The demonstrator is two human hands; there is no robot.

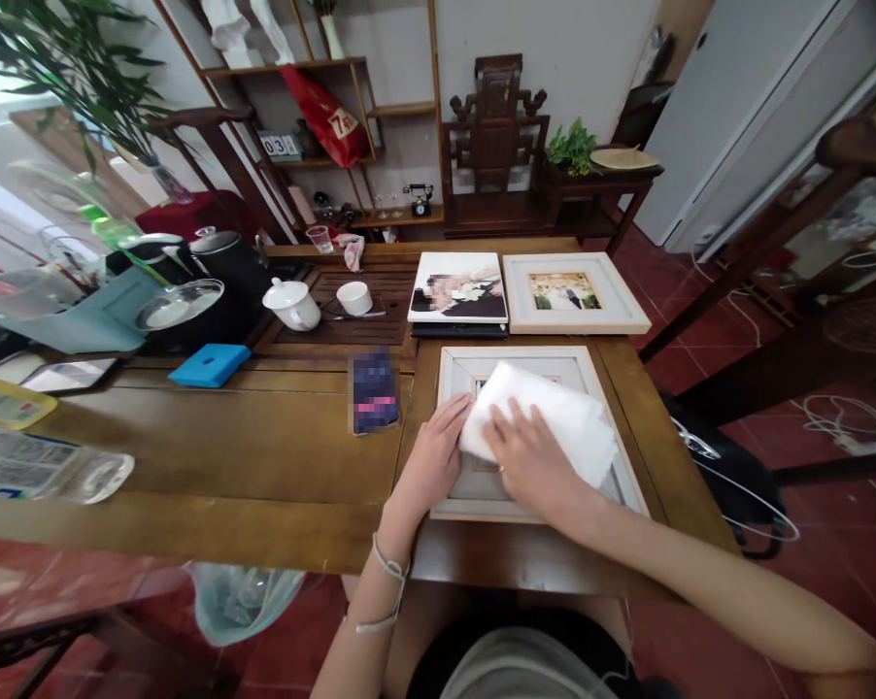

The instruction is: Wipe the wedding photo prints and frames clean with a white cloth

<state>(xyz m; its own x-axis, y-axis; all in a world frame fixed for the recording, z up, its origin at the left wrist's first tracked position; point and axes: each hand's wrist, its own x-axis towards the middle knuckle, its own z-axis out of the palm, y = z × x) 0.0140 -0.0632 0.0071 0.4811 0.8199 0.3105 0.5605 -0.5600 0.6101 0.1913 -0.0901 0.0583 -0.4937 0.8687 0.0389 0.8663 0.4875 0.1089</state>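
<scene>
Basically, no closed grip was seen on either side. The right hand (529,461) was laid palm down on the white cloth (573,422), fingers extended and slightly spread, not curled around it. The left hand (438,451) was also held open, fingers straight and close together, tips set at the cloth's left edge over the pale picture frame (448,379); whether any cloth was pinched by the thumb could not be told. The frame was laid flat near the right end of the wooden table (299,456), its middle mostly covered by the cloth. Just behind it, a second frame (620,301) and a photo panel (458,313) were placed side by side.
</scene>
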